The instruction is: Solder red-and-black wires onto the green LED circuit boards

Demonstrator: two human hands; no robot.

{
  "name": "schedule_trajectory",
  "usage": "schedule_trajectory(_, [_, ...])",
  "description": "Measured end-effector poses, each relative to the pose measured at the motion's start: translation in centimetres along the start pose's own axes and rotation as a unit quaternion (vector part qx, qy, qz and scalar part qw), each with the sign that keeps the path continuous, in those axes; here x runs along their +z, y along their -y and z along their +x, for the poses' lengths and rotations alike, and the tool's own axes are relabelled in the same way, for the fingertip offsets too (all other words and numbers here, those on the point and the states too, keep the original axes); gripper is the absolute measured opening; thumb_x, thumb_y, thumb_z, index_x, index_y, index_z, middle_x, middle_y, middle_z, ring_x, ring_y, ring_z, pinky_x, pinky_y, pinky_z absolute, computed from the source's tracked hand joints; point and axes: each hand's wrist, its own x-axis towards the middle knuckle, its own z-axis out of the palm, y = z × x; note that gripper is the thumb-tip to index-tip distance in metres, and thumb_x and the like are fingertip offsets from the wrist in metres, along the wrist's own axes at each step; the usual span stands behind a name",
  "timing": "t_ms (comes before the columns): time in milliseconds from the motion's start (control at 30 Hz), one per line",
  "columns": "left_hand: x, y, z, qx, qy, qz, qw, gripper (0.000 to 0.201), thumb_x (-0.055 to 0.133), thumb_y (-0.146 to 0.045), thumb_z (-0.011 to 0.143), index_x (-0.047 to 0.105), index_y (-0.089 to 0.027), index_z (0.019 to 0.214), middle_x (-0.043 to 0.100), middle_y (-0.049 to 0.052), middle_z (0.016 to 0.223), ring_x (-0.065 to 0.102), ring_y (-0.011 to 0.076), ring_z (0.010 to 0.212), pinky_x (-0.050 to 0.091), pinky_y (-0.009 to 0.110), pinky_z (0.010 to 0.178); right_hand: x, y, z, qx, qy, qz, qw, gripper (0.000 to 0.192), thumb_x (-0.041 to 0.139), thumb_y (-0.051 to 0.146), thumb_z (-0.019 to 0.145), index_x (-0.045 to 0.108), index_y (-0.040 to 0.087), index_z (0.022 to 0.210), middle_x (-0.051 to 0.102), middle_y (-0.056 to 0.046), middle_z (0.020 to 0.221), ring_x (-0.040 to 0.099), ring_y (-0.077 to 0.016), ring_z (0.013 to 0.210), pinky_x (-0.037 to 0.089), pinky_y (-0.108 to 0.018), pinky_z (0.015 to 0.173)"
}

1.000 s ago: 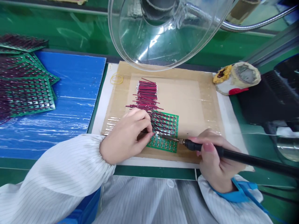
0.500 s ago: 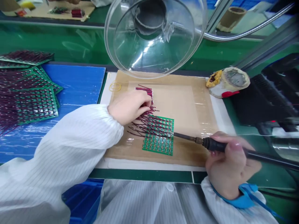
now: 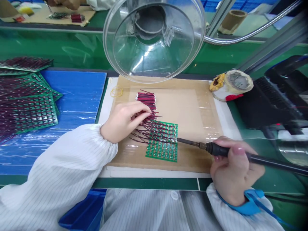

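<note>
Fingers of my left hand [image 3: 125,120]: curled, tips [image 3: 144,113] pinching into the bundle of red wires [image 3: 146,100] where it meets the green circuit board [image 3: 163,142]. Whether a single wire is held, I cannot tell.

Fingers of my right hand [image 3: 234,168]: closed around the black handle of the soldering iron [image 3: 240,155], thumb on top. Iron lies nearly level, metal tip at the right edge of the circuit board, touching or just above it.

Circuit board: flat on the brown cardboard mat [image 3: 192,109], toward its near edge, centre. Red wires already fan from its upper half out past its left edge.

Loose wire bundle: on the mat, just beyond the board, toward the far-left corner.

Rubber band [image 3: 116,92]: yellow, at the mat's far-left corner.

Clear dome hood [image 3: 154,41]: hangs over the mat's far edge, on a flexible metal hose [image 3: 252,32].

Tip-cleaning pot [image 3: 232,84]: at the mat's far-right corner, stained.

Blue sheet [image 3: 77,93]: left of the mat, carrying a stack of wired boards [image 3: 26,96] at its left edge.
</note>
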Motion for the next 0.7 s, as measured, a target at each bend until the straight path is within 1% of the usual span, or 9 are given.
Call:
schedule_trajectory(100, [0.1,-0.7,-0.8,0.024,-0.020,0.004,1.000,0.012,0.056,-0.022,0.094,0.066,-0.016,0.093,0.068,0.002,0.090,0.063,0.0113,0.083,0.049,0.024,0.078,-0.1,-0.3,-0.2,-0.031,0.008,0.000,0.999,0.023,0.059,0.029,0.085,0.068,0.019,0.066,0.055,0.000,0.056,0.045,-0.0095,0.043,0.030,-0.027,0.039])
schedule_trajectory(167, [0.4,-1.4,-1.7,0.039,-0.008,-0.003,0.999,0.009,0.056,-0.019,0.094,0.065,-0.016,0.095,0.068,0.002,0.093,0.062,0.0110,0.088,0.048,0.024,0.084,-0.4,-0.4,-0.4,-0.025,0.029,-0.015,0.999,0.021,0.058,0.028,0.085,0.069,0.020,0.070,0.060,0.000,0.062,0.048,-0.0099,0.045,0.030,-0.026,0.037])
schedule_trajectory(267, [1.2,-2.6,-3.5,0.044,0.039,-0.035,0.998,0.010,0.053,-0.016,0.095,0.062,-0.016,0.098,0.066,0.003,0.094,0.059,0.0108,0.089,0.047,0.024,0.083,-0.8,-0.2,-0.8,-0.006,0.089,-0.044,0.995,0.017,0.056,0.026,0.087,0.071,0.023,0.078,0.065,-0.001,0.068,0.051,-0.0105,0.048,0.031,-0.025,0.034])
schedule_trajectory(367, [2.0,-3.2,-4.7,0.048,0.060,-0.046,0.996,0.011,0.051,-0.014,0.096,0.061,-0.015,0.096,0.064,0.004,0.093,0.056,0.0132,0.089,0.046,0.028,0.083,-1.1,0.1,-1.0,-0.013,0.162,-0.038,0.986,0.016,0.055,0.021,0.087,0.070,0.022,0.082,0.061,0.000,0.064,0.051,-0.0109,0.049,0.037,-0.026,0.038])
schedule_trajectory(433, [2.4,-3.2,-5.0,0.050,0.061,-0.030,0.996,0.009,0.052,-0.016,0.095,0.061,-0.016,0.093,0.062,0.004,0.092,0.053,0.0152,0.091,0.044,0.033,0.087,-1.1,0.2,-1.0,-0.027,0.190,-0.038,0.981,0.015,0.055,0.019,0.087,0.070,0.021,0.083,0.059,0.001,0.061,0.051,-0.0108,0.049,0.040,-0.027,0.043])
schedule_trajectory(500, [2.6,-3.2,-5.0,0.045,0.059,-0.012,0.997,0.009,0.054,-0.017,0.094,0.062,-0.017,0.090,0.061,0.004,0.093,0.050,0.0172,0.094,0.042,0.036,0.091,-1.0,0.3,-1.0,-0.039,0.201,-0.045,0.978,0.015,0.055,0.018,0.087,0.069,0.021,0.083,0.059,0.002,0.062,0.052,-0.0110,0.050,0.042,-0.027,0.045])
schedule_trajectory(700, [2.7,-3.4,-4.8,0.021,0.061,-0.012,0.998,0.011,0.053,-0.019,0.093,0.062,-0.017,0.088,0.058,0.005,0.095,0.049,0.0188,0.096,0.042,0.036,0.087,-0.8,0.4,-0.9,-0.046,0.222,-0.055,0.972,0.013,0.057,0.018,0.087,0.069,0.022,0.085,0.063,0.001,0.066,0.054,-0.0111,0.052,0.044,-0.027,0.047])
